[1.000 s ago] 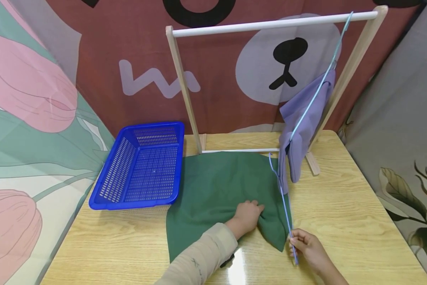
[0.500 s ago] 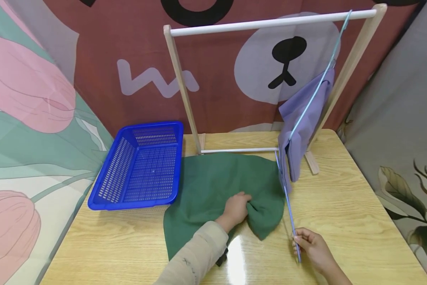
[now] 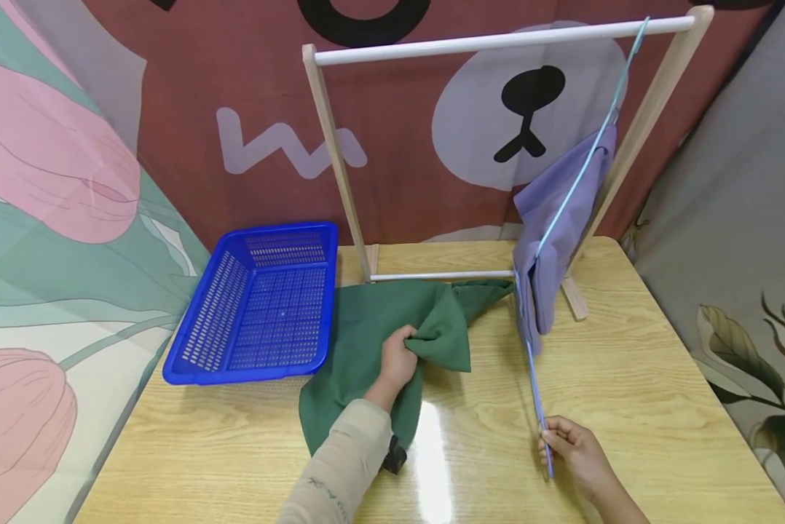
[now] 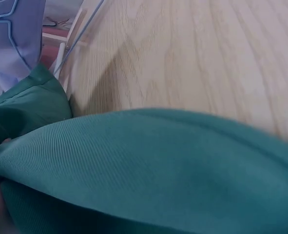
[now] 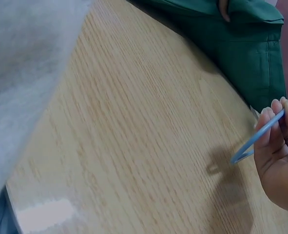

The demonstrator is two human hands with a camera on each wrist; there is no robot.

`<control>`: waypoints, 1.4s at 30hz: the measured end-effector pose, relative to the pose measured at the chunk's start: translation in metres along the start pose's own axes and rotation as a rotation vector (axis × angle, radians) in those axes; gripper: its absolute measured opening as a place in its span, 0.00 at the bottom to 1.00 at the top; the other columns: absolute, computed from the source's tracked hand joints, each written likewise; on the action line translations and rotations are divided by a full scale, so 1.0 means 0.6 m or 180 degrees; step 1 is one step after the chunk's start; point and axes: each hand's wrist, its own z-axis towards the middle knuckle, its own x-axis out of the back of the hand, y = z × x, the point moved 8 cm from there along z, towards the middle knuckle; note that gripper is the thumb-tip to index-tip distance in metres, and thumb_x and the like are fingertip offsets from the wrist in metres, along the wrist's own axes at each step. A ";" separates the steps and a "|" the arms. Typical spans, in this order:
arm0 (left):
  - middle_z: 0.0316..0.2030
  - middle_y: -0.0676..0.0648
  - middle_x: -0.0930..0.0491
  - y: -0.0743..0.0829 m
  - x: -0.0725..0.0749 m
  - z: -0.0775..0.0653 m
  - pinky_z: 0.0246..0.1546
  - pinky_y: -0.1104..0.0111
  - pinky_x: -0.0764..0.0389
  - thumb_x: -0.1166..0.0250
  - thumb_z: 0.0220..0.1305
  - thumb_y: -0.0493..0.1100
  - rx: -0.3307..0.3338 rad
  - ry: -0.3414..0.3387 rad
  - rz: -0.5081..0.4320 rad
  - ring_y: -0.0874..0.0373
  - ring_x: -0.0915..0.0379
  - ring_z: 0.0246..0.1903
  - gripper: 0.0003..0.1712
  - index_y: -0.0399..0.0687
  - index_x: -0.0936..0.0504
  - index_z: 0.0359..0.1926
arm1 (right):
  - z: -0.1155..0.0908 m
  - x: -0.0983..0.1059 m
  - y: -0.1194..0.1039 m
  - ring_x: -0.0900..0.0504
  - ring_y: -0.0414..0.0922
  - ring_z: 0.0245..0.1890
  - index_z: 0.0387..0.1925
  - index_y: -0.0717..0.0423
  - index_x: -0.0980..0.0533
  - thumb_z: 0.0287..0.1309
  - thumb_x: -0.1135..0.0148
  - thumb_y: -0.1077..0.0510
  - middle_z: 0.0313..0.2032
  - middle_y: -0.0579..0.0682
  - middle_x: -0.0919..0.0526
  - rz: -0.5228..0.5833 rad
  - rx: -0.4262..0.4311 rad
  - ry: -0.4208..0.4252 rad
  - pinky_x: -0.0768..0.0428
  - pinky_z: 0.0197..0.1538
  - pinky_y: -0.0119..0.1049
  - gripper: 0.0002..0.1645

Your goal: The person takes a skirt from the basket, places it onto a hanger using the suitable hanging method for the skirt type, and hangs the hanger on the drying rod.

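My left hand (image 3: 399, 360) grips a bunched fold of a green cloth (image 3: 360, 327) on the table, and part of the cloth is lifted and folded over to the right. In the left wrist view the green cloth (image 4: 153, 165) fills the lower part, and only a bit of the hand shows at the left edge. My right hand (image 3: 572, 447) pinches one end of a thin blue clothes hanger (image 3: 535, 393), held slanted at the right. The hanger's far part is hidden by the purple garment. In the right wrist view the hanger's rounded end (image 5: 241, 153) sticks out past the fingers.
A wooden rack with a white top bar (image 3: 497, 45) stands at the back. A purple garment (image 3: 556, 204) hangs at its right end on a light-blue hanger (image 3: 589, 156). Left of the cloth is a blue plastic basket (image 3: 327, 313).
My left hand has moved left and away from me, drawing the cloth's right side up and leftward, baring tabletop there. My right hand stays nearly in place, with the hanger's angle slightly changed.
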 end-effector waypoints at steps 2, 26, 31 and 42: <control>0.28 0.38 0.24 0.001 0.003 0.000 0.28 0.65 0.28 0.54 0.49 0.18 -0.0047 0.0022 -0.0023 0.51 0.32 0.25 0.16 0.38 0.25 0.26 | 0.000 -0.002 -0.001 0.25 0.34 0.26 0.35 0.58 0.26 0.63 0.54 0.67 0.26 0.40 0.24 0.0088 0.0058 -0.0028 0.23 0.30 0.27 0.09; 0.31 0.43 0.20 0.044 -0.023 -0.019 0.36 0.67 0.21 0.53 0.37 0.16 -0.0889 0.0075 0.0397 0.50 0.22 0.33 0.23 0.39 0.19 0.28 | 0.010 -0.053 -0.021 0.24 0.33 0.29 0.39 0.52 0.25 0.64 0.64 0.72 0.30 0.39 0.22 0.1152 0.0692 -0.0839 0.24 0.33 0.24 0.21; 0.30 0.45 0.21 0.041 -0.046 -0.028 0.30 0.71 0.22 0.48 0.39 0.19 -0.0760 -0.0187 0.0660 0.51 0.23 0.29 0.20 0.42 0.19 0.29 | 0.012 -0.058 -0.019 0.24 0.33 0.29 0.39 0.51 0.25 0.64 0.65 0.72 0.30 0.39 0.21 0.1248 0.0669 -0.0864 0.24 0.33 0.24 0.22; 0.24 0.50 0.25 0.045 -0.087 -0.049 0.19 0.75 0.32 0.43 0.40 0.30 -0.0635 -0.0544 0.1335 0.58 0.29 0.20 0.11 0.46 0.20 0.25 | 0.014 -0.062 -0.014 0.23 0.32 0.30 0.38 0.51 0.24 0.65 0.64 0.72 0.30 0.39 0.21 0.1333 0.0676 -0.0843 0.24 0.33 0.24 0.21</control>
